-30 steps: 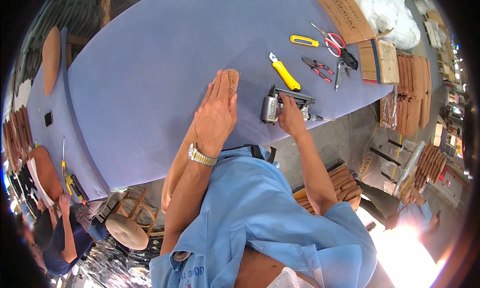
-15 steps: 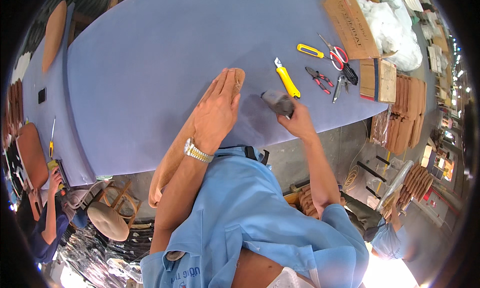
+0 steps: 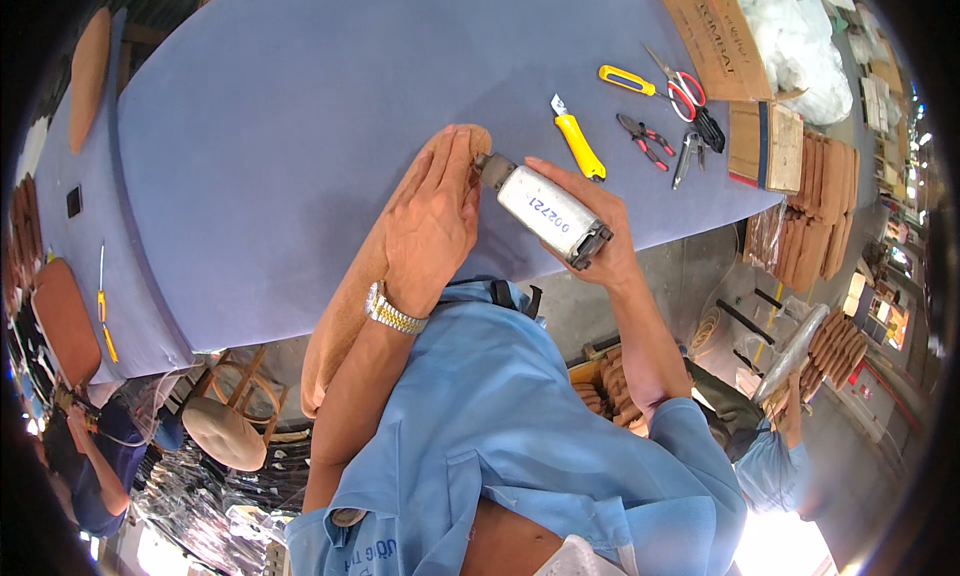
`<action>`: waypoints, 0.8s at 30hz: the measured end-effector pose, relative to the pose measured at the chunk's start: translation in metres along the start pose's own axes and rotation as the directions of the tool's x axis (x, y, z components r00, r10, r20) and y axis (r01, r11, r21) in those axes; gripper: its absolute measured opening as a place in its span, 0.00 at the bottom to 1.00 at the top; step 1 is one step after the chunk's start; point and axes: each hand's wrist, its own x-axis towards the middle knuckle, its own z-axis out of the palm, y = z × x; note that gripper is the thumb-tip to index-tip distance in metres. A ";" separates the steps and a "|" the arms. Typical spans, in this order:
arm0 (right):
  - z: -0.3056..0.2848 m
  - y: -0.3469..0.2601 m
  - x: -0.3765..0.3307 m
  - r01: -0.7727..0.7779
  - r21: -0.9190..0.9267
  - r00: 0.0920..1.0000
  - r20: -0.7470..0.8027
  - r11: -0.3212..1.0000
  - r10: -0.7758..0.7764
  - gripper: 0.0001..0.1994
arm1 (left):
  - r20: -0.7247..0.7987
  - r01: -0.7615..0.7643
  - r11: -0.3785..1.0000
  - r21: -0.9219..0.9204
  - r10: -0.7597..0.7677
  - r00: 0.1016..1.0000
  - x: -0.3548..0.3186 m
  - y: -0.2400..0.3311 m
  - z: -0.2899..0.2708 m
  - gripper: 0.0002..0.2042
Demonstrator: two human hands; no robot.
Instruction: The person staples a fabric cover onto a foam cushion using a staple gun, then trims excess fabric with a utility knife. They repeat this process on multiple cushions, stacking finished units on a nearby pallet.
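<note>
While the left hand (image 3: 432,226) lies flat, fingers spread and pressed down on the long tan padded panel (image 3: 370,276), the right hand (image 3: 590,238) has its grip wrapped around a silver-bodied handheld power tool (image 3: 545,214), whose nose points at the panel's rounded upper end, right by the left fingertips. The panel lies lengthwise over the near edge of the blue-covered desk (image 3: 300,126), its lower end hanging past the edge toward the person's blue shirt.

As a judgement, the work on this piece looks to be at its top end; whether any of that edge is already fastened cannot be told, since the hand hides it and no fixings show. The rest of the panel's outline looks untouched from here.

Further up the desk lie a yellow utility knife (image 3: 578,144), a second yellow-handled cutter (image 3: 628,79), red-handled scissors (image 3: 682,88) and small pliers (image 3: 645,134), all well apart from both hands. Stacks of similar brown pieces (image 3: 815,201) stand off the desk's right side.
</note>
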 end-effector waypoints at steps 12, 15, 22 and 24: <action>0.003 0.002 0.008 -0.031 -0.056 0.999 0.019 0.998 0.032 0.33 | 0.019 -0.031 0.999 -0.033 0.032 0.999 0.003 -0.005 0.000 0.30; 0.001 0.003 0.009 0.036 -0.067 0.999 0.042 0.997 -0.033 0.34 | 0.024 -0.043 0.999 -0.033 0.044 0.999 0.003 -0.006 0.000 0.29; 0.006 0.003 0.001 0.068 -0.179 0.997 -0.022 0.981 -0.073 0.36 | 0.032 -0.016 1.000 -0.002 0.016 0.999 0.005 -0.002 -0.001 0.28; 0.008 0.003 0.000 0.070 -0.152 0.994 -0.071 0.986 -0.082 0.35 | 0.034 -0.017 1.000 0.021 0.016 0.999 0.005 -0.001 0.001 0.28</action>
